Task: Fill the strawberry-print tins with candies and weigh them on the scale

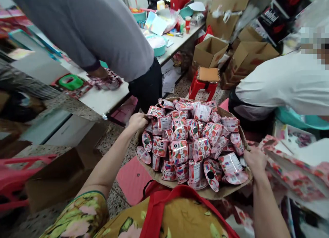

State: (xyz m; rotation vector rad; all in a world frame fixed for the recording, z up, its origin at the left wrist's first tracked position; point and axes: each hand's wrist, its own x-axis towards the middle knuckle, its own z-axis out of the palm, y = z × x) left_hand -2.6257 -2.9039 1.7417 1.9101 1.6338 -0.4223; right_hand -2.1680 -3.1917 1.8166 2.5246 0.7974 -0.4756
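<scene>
In front of my body I hold a shallow cardboard box by its two sides. It is heaped with many small rolls of pink and white printed wrappers with strawberry pictures; several show a dark hole at the core. My left hand is closed round the left rim, and my right hand grips the right rim. The box bottom is hidden under the rolls.
A person in grey bends over a white table at left; another in white sits at right. Ahead stands a red stool near open cartons. A pink stool is below the box.
</scene>
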